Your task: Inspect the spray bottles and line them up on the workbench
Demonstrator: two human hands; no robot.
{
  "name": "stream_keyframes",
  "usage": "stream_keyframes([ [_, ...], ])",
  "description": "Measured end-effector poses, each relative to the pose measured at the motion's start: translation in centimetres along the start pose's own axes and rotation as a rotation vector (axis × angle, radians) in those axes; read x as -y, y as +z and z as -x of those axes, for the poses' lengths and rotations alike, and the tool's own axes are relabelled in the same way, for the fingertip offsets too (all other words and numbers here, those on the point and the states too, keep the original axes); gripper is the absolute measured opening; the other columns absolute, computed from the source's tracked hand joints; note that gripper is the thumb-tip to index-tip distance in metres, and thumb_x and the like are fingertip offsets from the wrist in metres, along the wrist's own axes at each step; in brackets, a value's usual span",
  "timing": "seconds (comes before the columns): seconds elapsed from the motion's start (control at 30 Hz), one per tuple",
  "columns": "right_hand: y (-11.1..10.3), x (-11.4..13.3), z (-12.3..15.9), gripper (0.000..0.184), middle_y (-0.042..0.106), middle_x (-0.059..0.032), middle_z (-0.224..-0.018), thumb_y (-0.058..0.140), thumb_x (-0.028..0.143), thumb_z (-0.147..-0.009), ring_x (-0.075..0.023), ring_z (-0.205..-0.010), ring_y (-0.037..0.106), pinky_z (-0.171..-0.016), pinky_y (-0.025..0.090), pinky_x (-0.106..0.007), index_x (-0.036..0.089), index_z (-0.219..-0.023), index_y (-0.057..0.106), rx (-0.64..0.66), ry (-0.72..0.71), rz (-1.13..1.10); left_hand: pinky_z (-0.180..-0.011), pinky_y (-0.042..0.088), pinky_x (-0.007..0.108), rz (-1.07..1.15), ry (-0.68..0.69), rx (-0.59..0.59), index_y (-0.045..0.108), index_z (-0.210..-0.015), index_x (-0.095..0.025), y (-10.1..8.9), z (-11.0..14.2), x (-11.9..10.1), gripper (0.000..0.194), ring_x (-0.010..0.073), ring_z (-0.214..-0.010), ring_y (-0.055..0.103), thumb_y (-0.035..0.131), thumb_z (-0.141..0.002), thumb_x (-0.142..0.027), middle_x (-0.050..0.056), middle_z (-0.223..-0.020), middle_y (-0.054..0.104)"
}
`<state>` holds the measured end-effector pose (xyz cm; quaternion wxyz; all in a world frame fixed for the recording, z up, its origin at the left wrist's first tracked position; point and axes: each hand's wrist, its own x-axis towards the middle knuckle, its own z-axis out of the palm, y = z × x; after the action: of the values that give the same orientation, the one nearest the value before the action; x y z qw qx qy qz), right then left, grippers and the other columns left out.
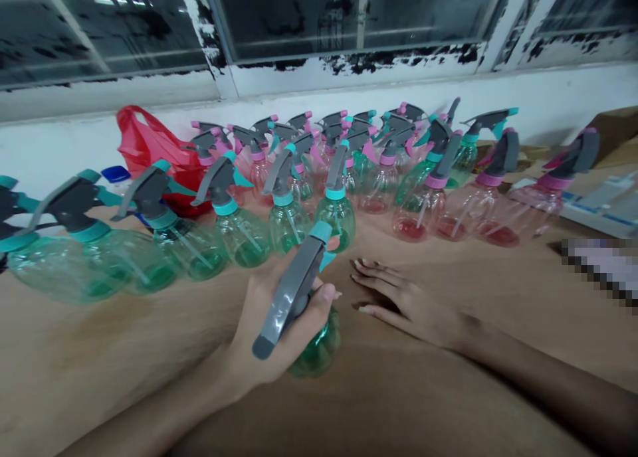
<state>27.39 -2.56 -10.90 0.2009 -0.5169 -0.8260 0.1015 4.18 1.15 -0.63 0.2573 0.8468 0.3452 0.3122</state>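
My left hand [279, 317] is wrapped around the neck of a green spray bottle [321, 351] with a grey and teal trigger head. The bottle stands near the middle of the table, and its collar is hidden by my fingers. To the right of it, my right hand [403, 301] rests palm down on the tabletop with fingers stretched out, holding nothing. Just beyond my left hand stands another green spray bottle [339, 214], part of a row of teal-collared bottles running to the left.
Pink spray bottles [451, 214] stand at the right, with several more pink and green ones behind. A red plastic bag [149, 138] sits at the back left. On the right lie a blurred-out flat item [603, 264] and a brown cardboard piece [618, 138]. A white wall and windows [299, 18] close the back.
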Motion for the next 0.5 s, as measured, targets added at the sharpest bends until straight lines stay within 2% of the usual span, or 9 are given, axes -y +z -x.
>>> stream_keyframes([
  [0.17,0.04,-0.02,0.02,0.052,0.039,-0.0059,-0.144,0.043,0.046,-0.091,-0.0211,-0.135,0.031,-0.11,0.03,-0.046,0.023,-0.138,0.038,-0.016,-0.009,-0.008,-0.07,0.054,0.038,-0.014,0.004,-0.009,0.067,-0.072,-0.024,0.24,0.15,0.26,0.029,0.021,-0.071,0.063,0.044,-0.086,-0.036,0.004,-0.072,0.067],
  [0.5,0.12,-0.07,0.04,0.053,0.039,-0.0054,-0.144,0.044,0.046,-0.09,-0.0222,-0.135,0.031,-0.11,0.03,-0.047,0.025,-0.138,0.037,-0.029,-0.015,-0.029,-0.077,0.054,0.038,0.028,0.008,0.008,0.067,-0.07,-0.025,0.14,0.11,0.02,0.029,0.0195,-0.072,0.063,0.045,-0.086,-0.034,0.004,-0.071,0.063],
])
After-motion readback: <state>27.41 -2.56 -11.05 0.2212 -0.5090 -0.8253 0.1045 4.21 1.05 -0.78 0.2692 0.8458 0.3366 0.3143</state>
